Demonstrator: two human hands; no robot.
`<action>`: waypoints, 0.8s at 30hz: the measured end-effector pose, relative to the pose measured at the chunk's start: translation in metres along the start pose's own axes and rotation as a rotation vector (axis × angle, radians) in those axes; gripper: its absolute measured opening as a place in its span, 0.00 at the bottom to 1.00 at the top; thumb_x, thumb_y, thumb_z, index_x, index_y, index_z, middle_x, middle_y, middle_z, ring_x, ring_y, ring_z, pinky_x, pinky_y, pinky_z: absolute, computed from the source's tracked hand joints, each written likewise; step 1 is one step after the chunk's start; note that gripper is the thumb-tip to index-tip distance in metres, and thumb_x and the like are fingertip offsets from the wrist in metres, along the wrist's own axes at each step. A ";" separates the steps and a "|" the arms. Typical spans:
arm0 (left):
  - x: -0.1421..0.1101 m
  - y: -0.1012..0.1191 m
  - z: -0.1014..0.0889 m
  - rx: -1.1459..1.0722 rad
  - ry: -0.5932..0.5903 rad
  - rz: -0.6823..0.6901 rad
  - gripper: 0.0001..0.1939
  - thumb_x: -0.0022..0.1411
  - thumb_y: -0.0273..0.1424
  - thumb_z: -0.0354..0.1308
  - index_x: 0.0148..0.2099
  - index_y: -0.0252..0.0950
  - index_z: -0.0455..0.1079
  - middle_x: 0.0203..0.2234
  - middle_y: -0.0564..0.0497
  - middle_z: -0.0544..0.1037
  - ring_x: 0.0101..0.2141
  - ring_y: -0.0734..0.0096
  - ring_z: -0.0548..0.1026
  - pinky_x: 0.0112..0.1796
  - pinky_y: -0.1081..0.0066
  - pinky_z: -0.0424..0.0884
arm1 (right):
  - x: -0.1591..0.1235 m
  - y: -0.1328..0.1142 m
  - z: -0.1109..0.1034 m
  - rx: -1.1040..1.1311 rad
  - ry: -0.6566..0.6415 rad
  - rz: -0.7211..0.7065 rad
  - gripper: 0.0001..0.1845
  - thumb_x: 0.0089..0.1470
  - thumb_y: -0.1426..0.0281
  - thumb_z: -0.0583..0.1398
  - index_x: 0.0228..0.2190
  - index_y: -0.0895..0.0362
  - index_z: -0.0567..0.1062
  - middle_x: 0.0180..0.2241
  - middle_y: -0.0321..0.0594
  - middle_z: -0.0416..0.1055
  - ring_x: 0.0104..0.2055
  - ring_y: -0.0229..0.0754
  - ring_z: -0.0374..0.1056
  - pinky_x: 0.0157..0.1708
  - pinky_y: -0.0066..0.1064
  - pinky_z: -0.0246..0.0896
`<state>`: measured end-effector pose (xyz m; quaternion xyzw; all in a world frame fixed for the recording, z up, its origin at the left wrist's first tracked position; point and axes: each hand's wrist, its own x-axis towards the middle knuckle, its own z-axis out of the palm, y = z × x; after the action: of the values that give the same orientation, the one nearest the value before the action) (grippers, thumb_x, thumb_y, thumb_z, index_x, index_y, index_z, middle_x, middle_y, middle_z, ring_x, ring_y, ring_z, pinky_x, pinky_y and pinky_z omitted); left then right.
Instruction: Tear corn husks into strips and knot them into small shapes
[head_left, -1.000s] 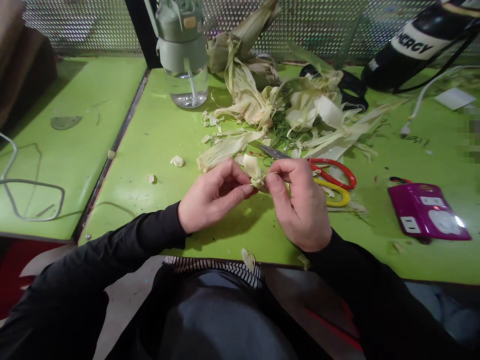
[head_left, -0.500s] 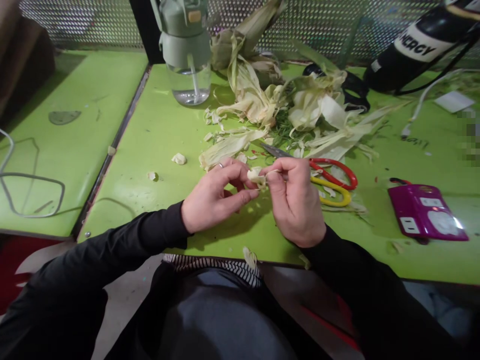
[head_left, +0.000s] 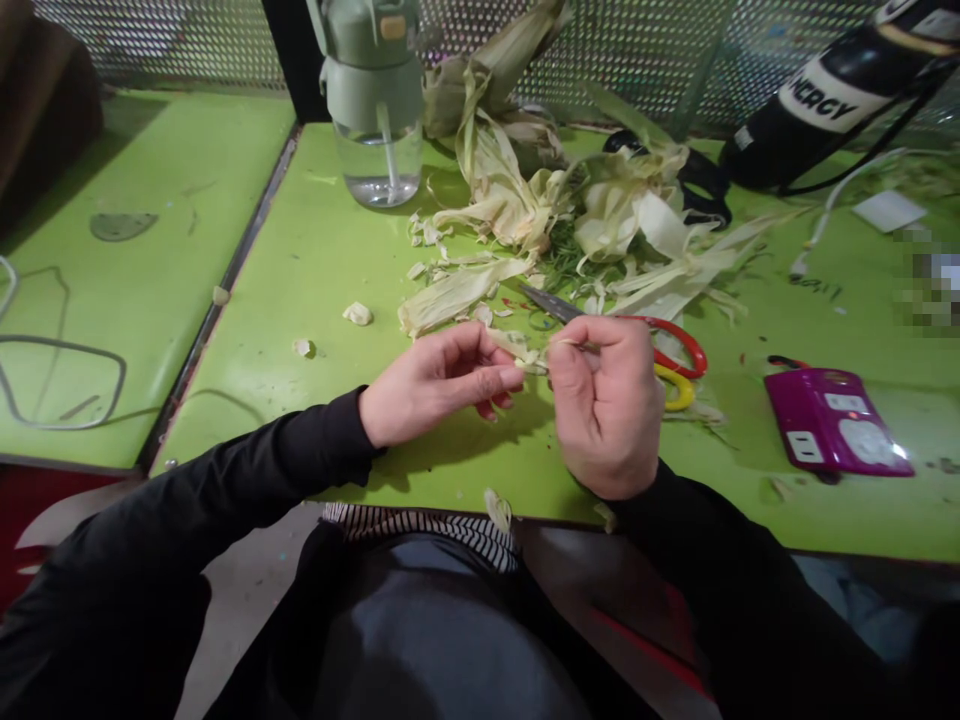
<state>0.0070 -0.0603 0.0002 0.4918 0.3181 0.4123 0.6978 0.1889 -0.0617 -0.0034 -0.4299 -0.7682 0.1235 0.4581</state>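
My left hand [head_left: 450, 380] pinches a small pale piece of corn husk [head_left: 511, 345] between thumb and fingers. Closed in a fist-like pinch, my right hand [head_left: 609, 405] grips the other end of that piece. Its exact folded or tied shape is too small to make out. Scissors with red and yellow handles [head_left: 679, 388] lie partly behind my right hand, blades pointing up and left. Just beyond my hands is a flat strip of dry husk [head_left: 461, 293], and behind it a heap of crumpled corn husks [head_left: 510, 205] with green shreds among them.
A clear bottle with a green lid [head_left: 379, 130] stands at the back, a black bottle [head_left: 810, 115] back right. A purple power socket [head_left: 838, 422] sits at right with a white cable [head_left: 825, 215] beyond. Small husk scraps [head_left: 358, 314] dot the green table [head_left: 262, 310].
My right hand has moved slightly right, away from my left hand, and the husk piece between them looks more stretched out. The view has shifted a little.
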 end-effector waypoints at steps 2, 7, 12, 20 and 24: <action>0.001 0.001 -0.003 -0.008 -0.028 0.007 0.18 0.59 0.39 0.70 0.36 0.33 0.66 0.26 0.55 0.76 0.27 0.80 0.75 0.31 0.78 0.74 | 0.001 0.002 -0.002 0.035 0.028 0.026 0.02 0.66 0.67 0.56 0.40 0.50 0.69 0.24 0.31 0.67 0.18 0.36 0.60 0.20 0.32 0.55; 0.000 0.002 -0.007 -0.038 -0.070 -0.023 0.16 0.60 0.35 0.69 0.35 0.32 0.66 0.28 0.52 0.78 0.29 0.79 0.78 0.31 0.79 0.74 | 0.004 0.004 -0.004 0.099 0.037 0.075 0.05 0.68 0.65 0.55 0.39 0.51 0.69 0.22 0.30 0.61 0.19 0.35 0.56 0.19 0.31 0.52; 0.001 0.001 -0.007 -0.114 -0.040 -0.089 0.13 0.61 0.31 0.68 0.37 0.33 0.65 0.33 0.51 0.79 0.31 0.78 0.79 0.32 0.77 0.76 | 0.002 0.001 0.001 0.160 -0.047 0.065 0.03 0.68 0.67 0.54 0.39 0.52 0.65 0.24 0.29 0.63 0.18 0.31 0.55 0.18 0.28 0.50; 0.002 -0.003 -0.006 0.146 0.032 0.101 0.19 0.55 0.30 0.71 0.43 0.34 0.66 0.20 0.62 0.68 0.19 0.83 0.71 0.23 0.80 0.68 | -0.001 0.005 0.005 0.383 -0.256 0.147 0.07 0.66 0.68 0.56 0.45 0.49 0.62 0.26 0.30 0.68 0.22 0.36 0.66 0.22 0.32 0.59; 0.001 -0.001 -0.007 0.160 0.063 0.086 0.16 0.57 0.31 0.69 0.40 0.35 0.63 0.21 0.60 0.71 0.19 0.82 0.72 0.24 0.80 0.70 | 0.001 0.005 0.001 0.495 -0.310 0.122 0.13 0.64 0.73 0.56 0.47 0.47 0.60 0.26 0.28 0.67 0.24 0.37 0.65 0.25 0.32 0.60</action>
<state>0.0021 -0.0565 -0.0032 0.5460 0.3505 0.4305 0.6275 0.1908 -0.0577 -0.0063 -0.3268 -0.7482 0.3984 0.4180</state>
